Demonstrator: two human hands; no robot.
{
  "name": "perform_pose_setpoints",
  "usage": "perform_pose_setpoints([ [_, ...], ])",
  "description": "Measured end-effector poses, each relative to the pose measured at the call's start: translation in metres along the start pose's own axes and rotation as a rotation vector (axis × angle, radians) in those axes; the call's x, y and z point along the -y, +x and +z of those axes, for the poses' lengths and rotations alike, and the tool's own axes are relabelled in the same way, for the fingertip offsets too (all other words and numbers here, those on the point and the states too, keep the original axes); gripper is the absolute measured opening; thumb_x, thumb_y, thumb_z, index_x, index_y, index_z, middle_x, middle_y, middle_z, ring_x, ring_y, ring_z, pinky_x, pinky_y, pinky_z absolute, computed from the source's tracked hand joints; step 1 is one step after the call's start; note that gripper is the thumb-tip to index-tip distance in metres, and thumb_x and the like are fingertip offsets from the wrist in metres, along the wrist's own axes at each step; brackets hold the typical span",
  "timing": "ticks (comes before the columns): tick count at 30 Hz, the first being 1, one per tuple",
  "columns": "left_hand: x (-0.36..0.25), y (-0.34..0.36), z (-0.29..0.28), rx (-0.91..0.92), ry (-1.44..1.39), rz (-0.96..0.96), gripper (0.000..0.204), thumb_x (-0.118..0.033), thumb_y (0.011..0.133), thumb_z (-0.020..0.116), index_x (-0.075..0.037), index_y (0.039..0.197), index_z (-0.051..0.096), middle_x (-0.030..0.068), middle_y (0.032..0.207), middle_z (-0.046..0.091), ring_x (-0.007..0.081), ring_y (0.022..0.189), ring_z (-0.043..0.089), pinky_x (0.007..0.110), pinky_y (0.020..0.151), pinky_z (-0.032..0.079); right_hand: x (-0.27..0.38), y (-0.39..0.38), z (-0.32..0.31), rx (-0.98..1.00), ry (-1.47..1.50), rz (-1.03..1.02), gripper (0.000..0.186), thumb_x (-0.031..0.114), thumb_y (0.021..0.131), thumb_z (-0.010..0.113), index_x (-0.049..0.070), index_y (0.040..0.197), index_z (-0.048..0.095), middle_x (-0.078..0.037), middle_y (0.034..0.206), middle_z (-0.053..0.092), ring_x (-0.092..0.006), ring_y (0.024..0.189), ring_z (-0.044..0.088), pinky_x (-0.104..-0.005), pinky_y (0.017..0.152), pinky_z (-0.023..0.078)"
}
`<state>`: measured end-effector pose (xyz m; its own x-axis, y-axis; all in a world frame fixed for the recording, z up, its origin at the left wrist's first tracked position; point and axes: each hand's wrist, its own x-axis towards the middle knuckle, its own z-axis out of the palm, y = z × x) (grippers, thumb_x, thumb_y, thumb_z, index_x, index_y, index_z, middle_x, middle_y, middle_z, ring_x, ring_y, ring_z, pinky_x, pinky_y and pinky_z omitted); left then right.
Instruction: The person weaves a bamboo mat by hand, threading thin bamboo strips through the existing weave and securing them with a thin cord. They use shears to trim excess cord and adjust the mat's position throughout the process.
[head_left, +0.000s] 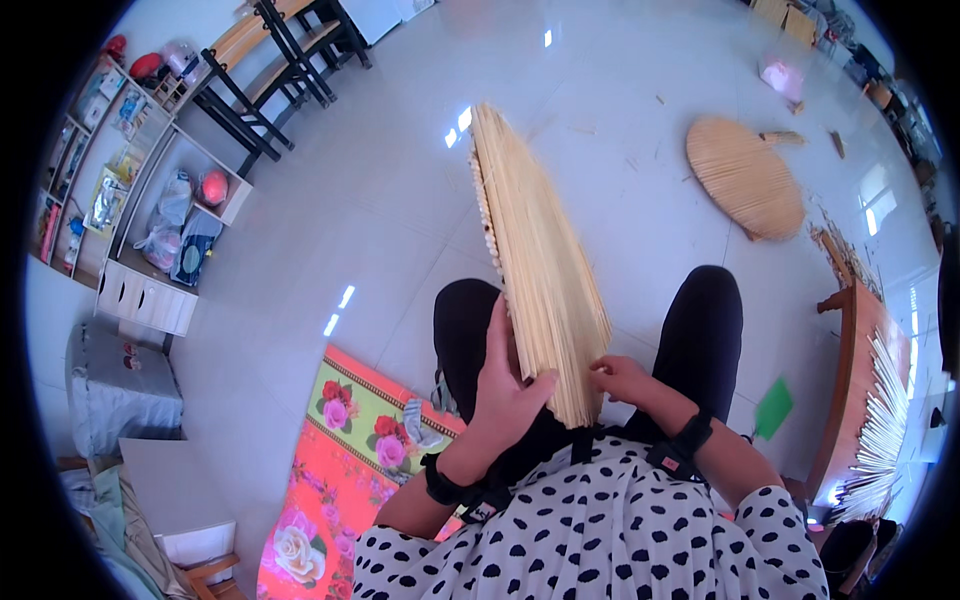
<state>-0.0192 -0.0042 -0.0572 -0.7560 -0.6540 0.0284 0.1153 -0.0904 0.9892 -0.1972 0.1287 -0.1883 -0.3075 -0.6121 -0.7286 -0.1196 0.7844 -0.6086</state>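
A flat panel of straw-coloured stalks point(540, 250) stands tilted between my knees, its narrow end pointing away from me. Along its left edge runs a row of pale cut stalk ends. My left hand point(497, 390) grips the near left part, thumb on the face and the other fingers partly hidden along the edge. Close against the near right edge is my right hand point(625, 380), its fingers curled and pinched together. Whatever sits in that pinch is too small to make out. Dark bands circle both wrists.
On the floor at right lies a round stalk mat point(745, 180). A wooden bench point(848, 370) bears loose pale stalks point(880, 430), with a green piece point(773, 407) nearby. A floral cloth point(330, 480) lies at left, below open shelves point(165, 200) and chairs point(265, 75).
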Motion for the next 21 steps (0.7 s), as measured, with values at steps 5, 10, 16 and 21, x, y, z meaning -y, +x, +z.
perform_pose_setpoints([
  [5,0.002,0.005,0.008,0.093,-0.031,0.005,0.096,0.001,0.082,0.061,-0.003,0.155,-0.001,0.0135,0.153,0.026,0.0241,0.142,0.032,0.04,0.116,0.03,0.065,-0.023,-0.047,-0.199,0.325,-0.349,0.04,0.028,0.094,0.06,0.001,0.123,0.062,-0.009,0.107,0.068,-0.0163,0.089,0.067,-0.0311,0.078,0.055],
  [10,0.006,0.009,0.015,0.188,0.123,0.068,0.098,-0.004,0.083,0.065,-0.002,0.154,-0.002,0.0208,0.15,0.026,0.029,0.139,0.035,0.041,0.108,0.041,0.136,-0.054,-0.079,-0.166,0.457,-0.464,0.038,0.028,0.1,0.055,0.003,0.129,0.056,-0.009,0.118,0.062,-0.0175,0.108,0.06,-0.0345,0.088,0.052],
  [16,-0.001,0.012,0.038,0.224,0.479,0.143,0.107,-0.012,0.08,0.075,0.002,0.152,-0.002,0.0265,0.145,0.026,0.0373,0.135,0.038,0.042,0.101,0.049,0.179,-0.068,-0.108,-0.273,0.39,-0.551,0.071,0.046,0.094,0.06,0.001,0.145,0.039,-0.014,0.141,0.045,-0.0246,0.129,0.045,-0.0441,0.096,0.049],
  [21,-0.003,0.012,0.055,0.256,0.559,0.16,0.108,-0.019,0.079,0.077,0.006,0.15,0.0,0.0302,0.142,0.028,0.0435,0.131,0.04,0.044,0.1,0.048,0.193,-0.072,-0.122,-0.335,0.323,-0.55,0.085,0.044,0.086,0.07,-0.002,0.147,0.034,-0.023,0.147,0.04,-0.0313,0.131,0.046,-0.0434,0.096,0.048],
])
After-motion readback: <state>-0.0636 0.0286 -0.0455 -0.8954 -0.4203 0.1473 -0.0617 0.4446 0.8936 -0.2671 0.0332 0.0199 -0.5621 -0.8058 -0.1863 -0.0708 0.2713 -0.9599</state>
